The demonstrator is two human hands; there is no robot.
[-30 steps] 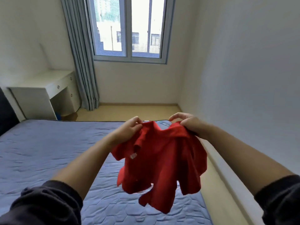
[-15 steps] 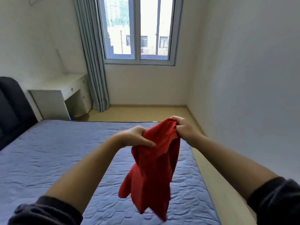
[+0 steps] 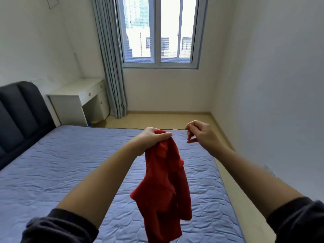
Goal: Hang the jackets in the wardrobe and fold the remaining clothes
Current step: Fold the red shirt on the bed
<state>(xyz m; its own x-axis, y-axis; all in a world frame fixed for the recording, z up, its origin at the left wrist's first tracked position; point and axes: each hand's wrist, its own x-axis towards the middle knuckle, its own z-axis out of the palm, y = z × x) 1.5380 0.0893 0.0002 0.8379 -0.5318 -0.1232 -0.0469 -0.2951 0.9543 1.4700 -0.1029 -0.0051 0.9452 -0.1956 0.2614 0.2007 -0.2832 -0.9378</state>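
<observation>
1. Bed point(image 3: 70, 172): a blue quilted mattress that fills the lower half of my view and lies directly beneath the work. I judge it the natural surface for folding.

2. Window point(image 3: 158, 32): in the far wall, shut, with daylight behind it.

3. Curtain point(image 3: 112, 67): grey, drawn to the left of the window, reaching the floor.

4. Headboard point(image 3: 19, 116): dark and padded, at the left end of the bed.

5. Desk point(image 3: 77, 100): white, with drawers, between headboard and curtain.

6. Red garment point(image 3: 166, 186): hangs in the air above the near right part of the bed, bunched at its top and drooping in loose folds. It has a collar-like flap and what may be a button (I cannot tell whether it counts as a jacket or as a thing to fold). No wardrobe is in view.

7. Left hand point(image 3: 154, 139): fingers and thumb are curled round the top of the red garment, carrying all its weight.

8. Right hand point(image 3: 199, 132): just beside the garment's top, apart from the cloth. Its fingers are loosely curled and it holds nothing.

Handling note: I judge the step to be sorting out the garment's shape. I would have the right hand find the other shoulder seam and spread the two hands well apart so the cloth hangs flat. Then I would lower it face-down onto the bed and smooth it before any fold. Gripping a bunched handful risks a twisted, lopsided result.
</observation>
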